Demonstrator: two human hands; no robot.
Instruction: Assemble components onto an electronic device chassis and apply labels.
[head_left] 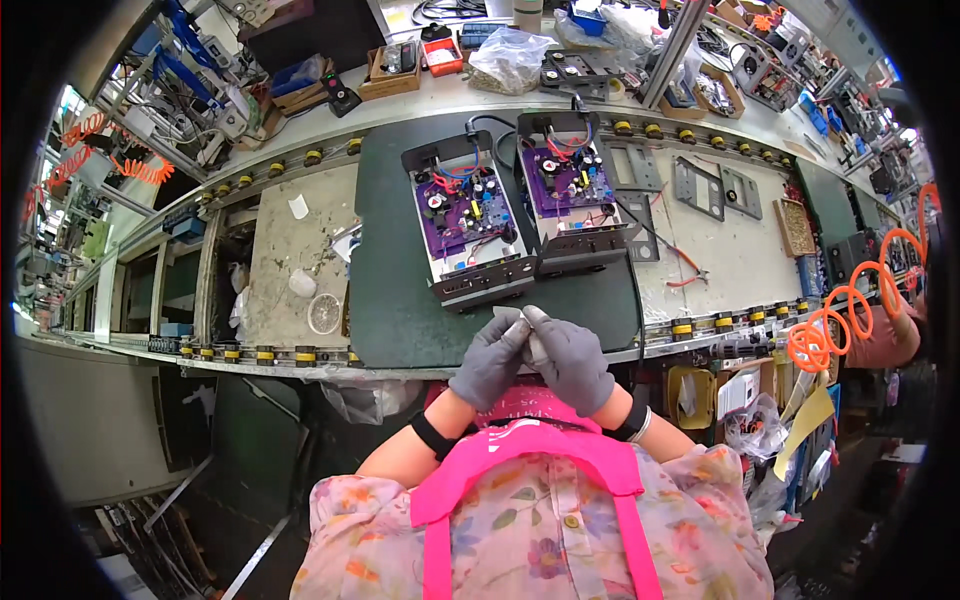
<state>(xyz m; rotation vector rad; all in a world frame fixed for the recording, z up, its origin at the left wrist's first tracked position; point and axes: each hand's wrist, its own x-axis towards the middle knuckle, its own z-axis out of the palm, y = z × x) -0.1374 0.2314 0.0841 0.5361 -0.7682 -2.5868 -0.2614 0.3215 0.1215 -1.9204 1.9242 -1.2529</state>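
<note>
Currently, left hand [487,360] and right hand [572,362] meet, fingers narrowly bunched; cannot tell what's held. Open boxes [465,215] sit just beyond, on green mat [388,300]. Risk: a slipping knuckle could knock one.

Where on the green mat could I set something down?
Bare: between the left open unit and the left edge of the mat; the front-right corner, in front of the right unit. Crowded: the narrow gap between units, and right of the mat, where black brackets and pliers lie.
</note>
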